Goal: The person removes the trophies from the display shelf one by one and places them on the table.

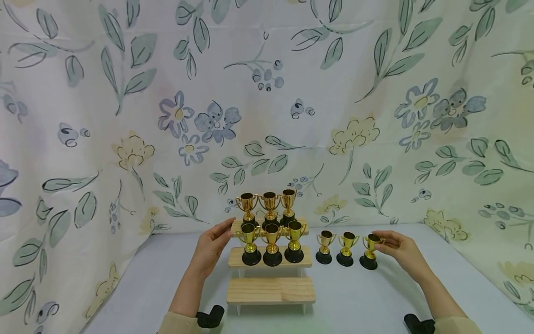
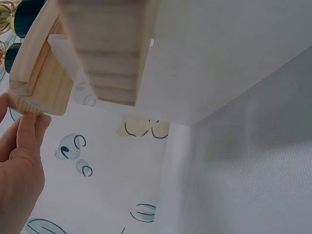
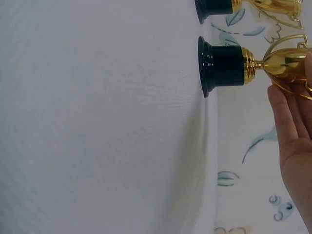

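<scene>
The table (image 1: 167,283) bears a three-tier wooden stand (image 1: 254,291). The left hand (image 1: 212,246) grips the top tier's left end (image 2: 53,92). The right hand (image 1: 401,251) pinches the rightmost trophy (image 1: 370,253) right of the stand; whether its base (image 3: 224,66) touches the table is unclear. Two similar trophies (image 1: 345,258) stand alongside.

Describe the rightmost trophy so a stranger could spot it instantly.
Find the three-tiered wooden stand. On the table just right of it is a row of three gold, black-based trophies. Pick the end trophy farthest from the stand, the only one the right hand holds.
</scene>
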The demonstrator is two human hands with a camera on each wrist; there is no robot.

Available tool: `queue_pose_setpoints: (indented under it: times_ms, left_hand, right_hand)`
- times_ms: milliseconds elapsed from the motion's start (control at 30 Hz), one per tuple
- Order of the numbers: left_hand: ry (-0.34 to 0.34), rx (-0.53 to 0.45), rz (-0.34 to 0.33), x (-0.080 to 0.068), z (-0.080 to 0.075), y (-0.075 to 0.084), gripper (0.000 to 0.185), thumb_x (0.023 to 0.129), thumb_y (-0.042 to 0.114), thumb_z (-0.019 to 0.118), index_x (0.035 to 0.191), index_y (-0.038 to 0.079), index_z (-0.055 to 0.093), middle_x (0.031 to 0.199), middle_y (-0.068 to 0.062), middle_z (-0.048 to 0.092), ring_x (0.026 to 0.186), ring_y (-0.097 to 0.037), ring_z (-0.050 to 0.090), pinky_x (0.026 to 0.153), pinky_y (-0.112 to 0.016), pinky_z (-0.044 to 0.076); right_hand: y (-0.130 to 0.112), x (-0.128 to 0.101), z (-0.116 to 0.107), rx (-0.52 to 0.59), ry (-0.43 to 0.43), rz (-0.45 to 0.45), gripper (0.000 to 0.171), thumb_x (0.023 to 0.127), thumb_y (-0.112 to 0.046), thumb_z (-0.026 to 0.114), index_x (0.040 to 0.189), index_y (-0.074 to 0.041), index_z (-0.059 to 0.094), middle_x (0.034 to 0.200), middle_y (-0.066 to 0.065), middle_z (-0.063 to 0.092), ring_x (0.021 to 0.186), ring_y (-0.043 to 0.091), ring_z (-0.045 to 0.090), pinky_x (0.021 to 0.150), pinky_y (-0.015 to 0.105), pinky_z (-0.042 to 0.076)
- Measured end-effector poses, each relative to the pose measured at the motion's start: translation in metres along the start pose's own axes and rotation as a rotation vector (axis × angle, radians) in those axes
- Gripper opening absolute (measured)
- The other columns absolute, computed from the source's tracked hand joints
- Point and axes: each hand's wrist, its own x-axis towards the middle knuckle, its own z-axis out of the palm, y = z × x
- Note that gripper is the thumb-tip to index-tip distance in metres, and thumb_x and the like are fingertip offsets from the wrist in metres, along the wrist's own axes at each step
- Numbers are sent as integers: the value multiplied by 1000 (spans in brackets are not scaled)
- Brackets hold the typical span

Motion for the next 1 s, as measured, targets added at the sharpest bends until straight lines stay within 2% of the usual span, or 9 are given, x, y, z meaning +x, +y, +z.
queue_pose_setpoints:
  times_ms: [133, 167, 300, 700, 1000]
  left_hand:
    - [1, 7, -13, 0, 0, 0, 48, 101, 4, 52, 148, 4, 44, 157, -10, 40, 146, -17, 38, 103, -7, 45]
    - [1, 5, -16, 0, 0, 1, 48, 101, 4, 51, 148, 5, 44, 157, -9, 40, 148, -22, 33, 103, -7, 45]
    - [0, -4, -23, 0, 1, 2, 48, 101, 2, 50, 149, 5, 43, 157, -9, 39, 150, -26, 30, 103, -7, 45]
    - [-2, 6, -24, 0, 0, 2, 49, 100, 4, 53, 148, 5, 44, 157, -9, 40, 147, -20, 35, 103, -8, 45]
    - [2, -2, -11, 0, 0, 0, 49, 100, 4, 54, 148, 4, 44, 157, -11, 40, 148, -26, 33, 103, -8, 46]
  right_hand:
    - [0, 0, 0, -12, 2, 3, 53, 93, -34, 68, 137, -5, 57, 119, -18, 66, 96, -19, 57, 81, 10, 52]
    - [0, 0, 0, -13, 1, 4, 54, 93, -34, 69, 137, -5, 57, 119, -18, 66, 96, -19, 57, 81, 11, 52]
    - [1, 0, 0, -5, 0, 8, 54, 92, -34, 69, 136, -6, 57, 118, -18, 66, 94, -16, 59, 79, 13, 55]
    - [2, 1, 0, 33, -2, -10, 57, 91, -32, 71, 137, -2, 55, 112, -34, 58, 97, -14, 61, 80, 14, 56]
    - [-1, 0, 0, 31, -6, 1, 60, 90, -32, 72, 138, -1, 54, 111, -35, 57, 97, -14, 60, 80, 14, 56]
